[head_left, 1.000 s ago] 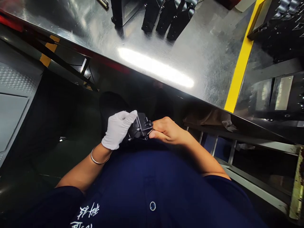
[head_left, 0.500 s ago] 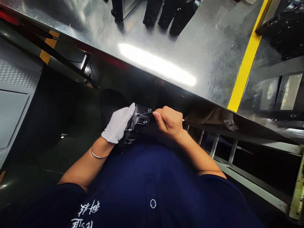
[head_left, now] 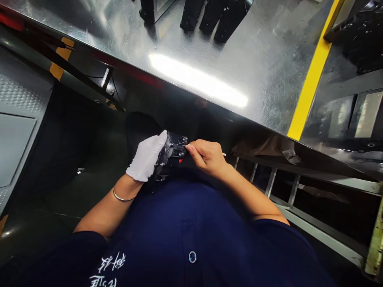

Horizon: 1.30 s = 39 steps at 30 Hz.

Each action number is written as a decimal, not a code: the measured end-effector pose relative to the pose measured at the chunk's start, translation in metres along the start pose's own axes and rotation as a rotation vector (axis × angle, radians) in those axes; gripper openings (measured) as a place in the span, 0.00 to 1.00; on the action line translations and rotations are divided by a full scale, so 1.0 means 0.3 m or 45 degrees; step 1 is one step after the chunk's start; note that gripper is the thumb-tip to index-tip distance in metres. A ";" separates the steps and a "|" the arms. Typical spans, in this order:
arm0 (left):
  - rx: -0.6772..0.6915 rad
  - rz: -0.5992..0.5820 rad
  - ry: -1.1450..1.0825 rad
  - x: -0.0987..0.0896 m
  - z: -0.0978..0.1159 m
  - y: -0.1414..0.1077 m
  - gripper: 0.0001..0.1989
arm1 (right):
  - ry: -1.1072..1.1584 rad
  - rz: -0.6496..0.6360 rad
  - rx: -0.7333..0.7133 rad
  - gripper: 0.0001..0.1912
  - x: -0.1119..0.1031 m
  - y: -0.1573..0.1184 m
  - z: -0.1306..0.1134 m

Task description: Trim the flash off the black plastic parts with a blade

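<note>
My left hand, in a white glove, is closed around a small black part with shiny metal pins in front of my body. Its underside and far edge are hidden by the glove and shadow. My bare right hand pinches a thin stick-like tool with a white rear end. From the fingertips a fine, shiny tip points left and meets the right side of the black part; whether it touches is too small to tell. A small red spot shows below the pins.
A shiny metal table slants across beyond my hands, its edge just ahead of them. Several black pieces stand on it at the back. A yellow strip crosses it on the right. Below is a metal rack; a grey cabinet stands left.
My right hand has shifted left and slightly down with the stick-like tool, nearer the black part. The left hand and the part have moved slightly left. More of the red spot shows.
</note>
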<state>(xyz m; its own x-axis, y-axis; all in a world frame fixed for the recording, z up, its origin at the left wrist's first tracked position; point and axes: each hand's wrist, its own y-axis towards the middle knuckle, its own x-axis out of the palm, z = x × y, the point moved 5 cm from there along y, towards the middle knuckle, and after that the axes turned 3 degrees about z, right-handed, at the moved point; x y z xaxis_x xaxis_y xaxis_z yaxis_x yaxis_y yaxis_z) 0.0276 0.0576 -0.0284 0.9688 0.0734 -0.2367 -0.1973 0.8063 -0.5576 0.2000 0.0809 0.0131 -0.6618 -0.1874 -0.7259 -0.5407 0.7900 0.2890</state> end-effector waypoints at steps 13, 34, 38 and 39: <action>0.074 0.190 0.002 -0.028 0.066 -0.029 0.22 | 0.180 -0.169 0.083 0.24 -0.033 0.016 -0.011; 0.440 0.295 0.052 -0.039 0.087 -0.066 0.14 | 0.694 -0.557 -0.037 0.28 -0.052 -0.026 -0.039; 0.430 0.322 0.099 -0.040 0.098 -0.061 0.14 | 0.286 -0.164 -0.169 0.30 -0.066 -0.012 -0.037; 0.423 0.313 0.100 -0.038 0.095 -0.059 0.14 | 0.198 -0.139 -0.201 0.32 -0.060 -0.012 -0.037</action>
<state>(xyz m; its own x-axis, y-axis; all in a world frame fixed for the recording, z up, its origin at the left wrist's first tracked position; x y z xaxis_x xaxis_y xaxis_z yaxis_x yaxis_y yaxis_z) 0.0243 0.0593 0.0069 0.8821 0.2525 -0.3976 -0.3496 0.9167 -0.1933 0.2081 0.0750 0.0320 -0.6603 -0.3637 -0.6571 -0.6798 0.6612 0.3172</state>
